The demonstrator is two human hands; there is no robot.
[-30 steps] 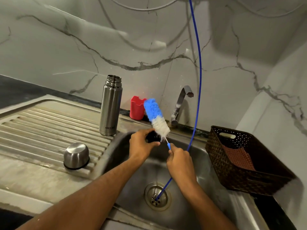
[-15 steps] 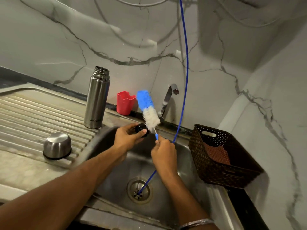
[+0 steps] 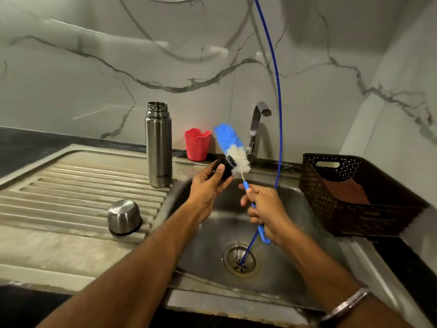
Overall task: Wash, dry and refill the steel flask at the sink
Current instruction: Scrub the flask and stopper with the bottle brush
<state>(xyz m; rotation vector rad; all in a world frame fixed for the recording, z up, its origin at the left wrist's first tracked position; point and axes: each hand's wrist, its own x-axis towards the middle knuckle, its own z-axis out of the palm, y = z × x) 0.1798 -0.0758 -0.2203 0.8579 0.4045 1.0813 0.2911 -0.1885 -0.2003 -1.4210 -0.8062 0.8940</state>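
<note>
1. Now, in the head view, the bottle brush (image 3: pixel 233 151) has tilted further left than half a second ago, its white bristles against the black stopper (image 3: pixel 225 169).
2. One steel flask (image 3: pixel 158 147), one steel cup (image 3: pixel 124 217), one red holder (image 3: pixel 197 144), one tap (image 3: pixel 256 131), one basket (image 3: pixel 354 195).
3. Left hand (image 3: pixel 208 185) grips the stopper; right hand (image 3: pixel 264 209) grips the brush handle.
4. Uncapped and upright, the flask stands on the draining board (image 3: pixel 71 185), left of the sink (image 3: pixel 295 256).

Home kitchen: stainless steel sink (image 3: pixel 295 268) with ribbed drainboard (image 3: pixel 71 185), chrome tap (image 3: pixel 256 129), grey-veined marble wall (image 3: pixel 94 67), dark countertop (image 3: pixel 23 143).
</note>
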